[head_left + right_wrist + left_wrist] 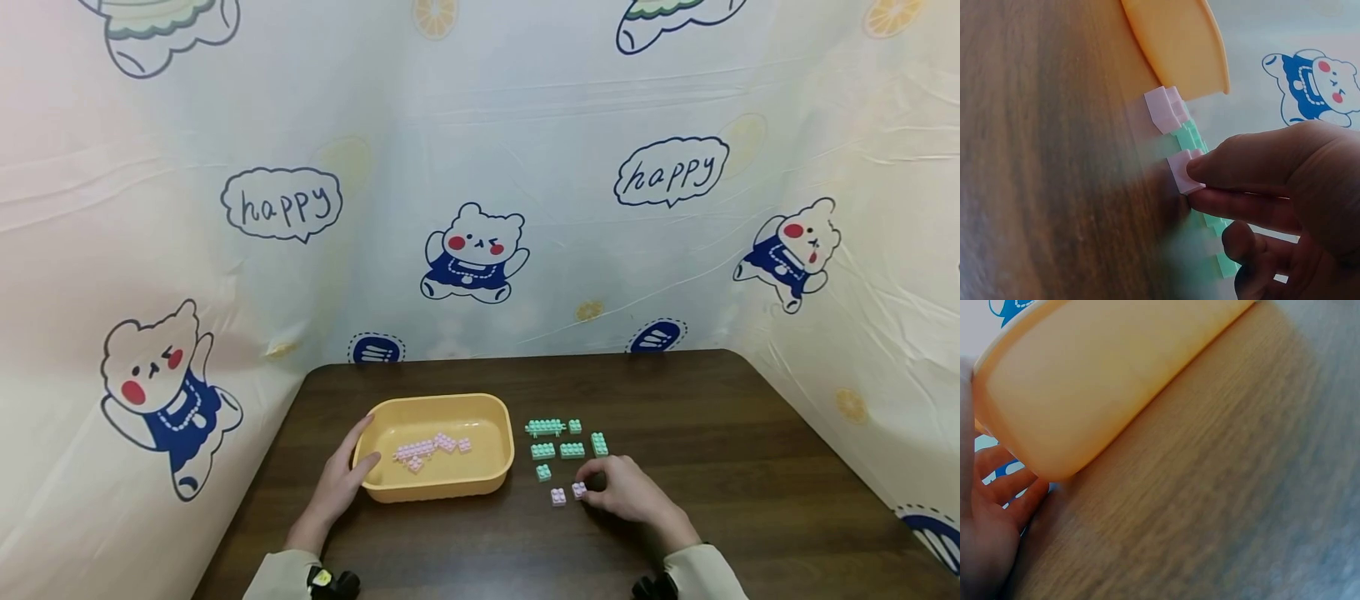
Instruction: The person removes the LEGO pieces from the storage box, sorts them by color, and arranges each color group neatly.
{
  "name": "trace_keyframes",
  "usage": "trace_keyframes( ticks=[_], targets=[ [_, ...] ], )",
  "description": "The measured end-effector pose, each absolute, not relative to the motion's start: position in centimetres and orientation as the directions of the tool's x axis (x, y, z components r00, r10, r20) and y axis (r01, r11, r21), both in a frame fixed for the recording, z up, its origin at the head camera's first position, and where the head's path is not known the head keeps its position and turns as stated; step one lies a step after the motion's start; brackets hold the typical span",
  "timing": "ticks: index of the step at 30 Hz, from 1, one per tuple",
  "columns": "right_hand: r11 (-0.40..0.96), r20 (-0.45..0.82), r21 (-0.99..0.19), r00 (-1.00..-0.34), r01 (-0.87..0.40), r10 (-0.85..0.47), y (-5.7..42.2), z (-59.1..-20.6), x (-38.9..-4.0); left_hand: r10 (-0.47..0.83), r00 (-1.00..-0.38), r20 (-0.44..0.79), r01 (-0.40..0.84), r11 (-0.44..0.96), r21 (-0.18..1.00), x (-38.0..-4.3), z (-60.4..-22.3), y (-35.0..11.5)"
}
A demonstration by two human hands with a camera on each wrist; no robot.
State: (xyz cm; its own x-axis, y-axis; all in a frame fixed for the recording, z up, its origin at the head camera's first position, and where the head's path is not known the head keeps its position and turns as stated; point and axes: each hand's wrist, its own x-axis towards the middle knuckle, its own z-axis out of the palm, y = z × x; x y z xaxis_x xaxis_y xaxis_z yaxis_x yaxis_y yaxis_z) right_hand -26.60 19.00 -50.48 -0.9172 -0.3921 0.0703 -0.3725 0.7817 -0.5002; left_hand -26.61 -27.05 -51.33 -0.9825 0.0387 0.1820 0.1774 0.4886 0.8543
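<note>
Inspecting the worktop (465, 554), we take the yellow tray (438, 491) as our landmark. We find the left hand (339, 482) gripping its left end, thumb over the rim and fingers along the outer wall, a hold we judge meant to keep it from sliding. Pink bricks (415, 451) lie inside the tray, where its walls likely contain them. Right of the tray, the right hand (633, 493) pinches a pink block (1183, 172) between thumb and forefinger, in our view a fitting grip for so small a piece; whether it touches the worktop we cannot tell. A loose block (558, 497), also pink, sits between tray and pinched piece. Green bricks (572, 451) stand right of the tray, grouped, we judge, by colour.
</note>
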Motion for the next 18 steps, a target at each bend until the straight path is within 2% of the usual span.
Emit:
trace_keyframes(
  ticks=[5,18],
  targets=[
    [0.783,0.061,-0.505,-0.92,-0.363,-0.387,18.9,-50.4,-26.6,0.036,-0.978,0.205,0.196,0.489,0.85,-27.7,-53.2,-27.8],
    [0.778,0.057,-0.505,-0.913,-0.375,-0.404,18.9,-50.2,-26.5,0.032,-0.984,0.176,0.169,0.494,0.853,-28.0,-53.3,-27.8]
  ],
)
